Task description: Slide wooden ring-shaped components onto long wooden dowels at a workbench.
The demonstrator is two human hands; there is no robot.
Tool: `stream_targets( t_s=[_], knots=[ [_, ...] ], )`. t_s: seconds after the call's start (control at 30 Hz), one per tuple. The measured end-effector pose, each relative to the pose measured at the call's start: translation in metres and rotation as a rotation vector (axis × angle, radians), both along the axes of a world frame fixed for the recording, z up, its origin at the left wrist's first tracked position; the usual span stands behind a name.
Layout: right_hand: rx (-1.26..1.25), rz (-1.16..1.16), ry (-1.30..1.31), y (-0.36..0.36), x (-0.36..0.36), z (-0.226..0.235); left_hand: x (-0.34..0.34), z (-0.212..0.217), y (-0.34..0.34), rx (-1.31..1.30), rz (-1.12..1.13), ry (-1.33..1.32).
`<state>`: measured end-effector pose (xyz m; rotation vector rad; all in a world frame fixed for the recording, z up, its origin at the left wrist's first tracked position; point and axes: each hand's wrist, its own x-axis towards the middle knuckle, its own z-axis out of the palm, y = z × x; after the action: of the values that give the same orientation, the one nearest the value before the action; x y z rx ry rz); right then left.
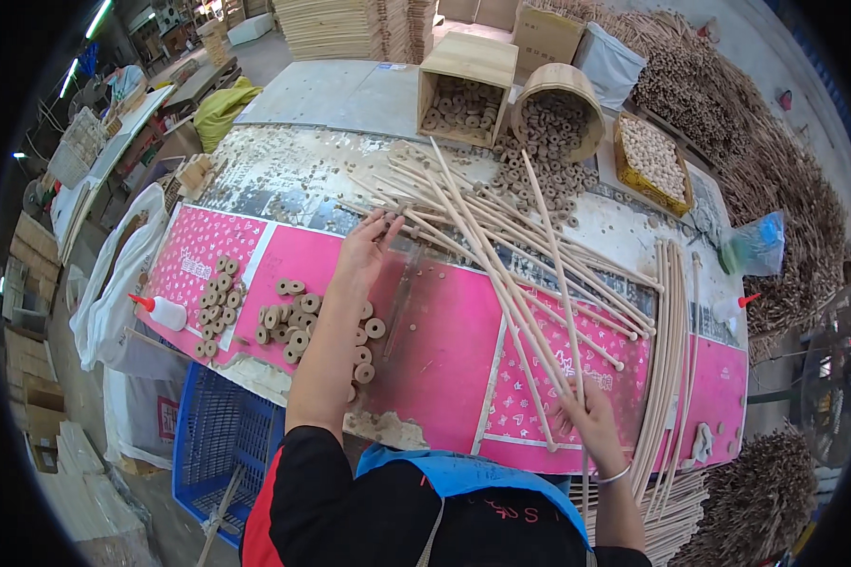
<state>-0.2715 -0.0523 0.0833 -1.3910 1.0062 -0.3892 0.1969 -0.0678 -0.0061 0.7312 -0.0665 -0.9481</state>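
My right hand (591, 416) is closed around the lower part of a long wooden stick (556, 260), which points away across the table. Other pale sticks (511, 293) lie beside and under it, several with a small knob at one end. My left hand (367, 244) is stretched forward to the far-left ends of the stick pile, its fingers curled together there; what lies between them is too small to make out. To the left of my left forearm, brown wooden rings (298, 321) with centre holes lie in a loose heap on the pink sheet (444, 326).
A wooden box (466, 61) and a round tub (558, 80) of rings stand at the back, beside a yellow basket (676, 194) of pale knobs. Red-tipped white bottles (168, 313) flank the work area. More sticks (669, 331) lie right; a blue crate (219, 439) sits below left.
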Motion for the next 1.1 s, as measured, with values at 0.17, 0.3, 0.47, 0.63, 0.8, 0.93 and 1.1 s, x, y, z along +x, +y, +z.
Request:
stream_targets(
  t_s=[0.17, 0.3, 0.47, 0.63, 0.8, 0.93, 1.1],
  knots=[
    [0.071, -0.051, -0.016, 0.032, -0.002, -0.008, -0.008, 0.004, 0.005, -0.031, -0.03, -0.029],
    [0.033, -0.044, 0.003, 0.04, -0.003, -0.014, -0.015, 0.011, 0.003, 0.014, -0.071, -0.052],
    [0.013, -0.017, 0.017, 0.043, -0.006, -0.017, -0.012, 0.017, 0.007, 0.061, -0.068, -0.088],
    [0.018, -0.01, 0.037, 0.044, -0.012, -0.016, -0.011, 0.02, 0.006, 0.074, -0.083, -0.133],
    [0.021, -0.041, 0.053, 0.043, -0.015, -0.015, -0.01, 0.026, 0.012, 0.104, -0.126, -0.255],
    [0.024, -0.042, 0.06, 0.041, -0.017, -0.015, -0.01, 0.032, 0.016, 0.114, -0.149, -0.272],
    [0.09, -0.046, 0.012, 0.038, -0.022, -0.021, -0.011, 0.031, 0.024, 0.071, -0.169, -0.215]
  ],
)
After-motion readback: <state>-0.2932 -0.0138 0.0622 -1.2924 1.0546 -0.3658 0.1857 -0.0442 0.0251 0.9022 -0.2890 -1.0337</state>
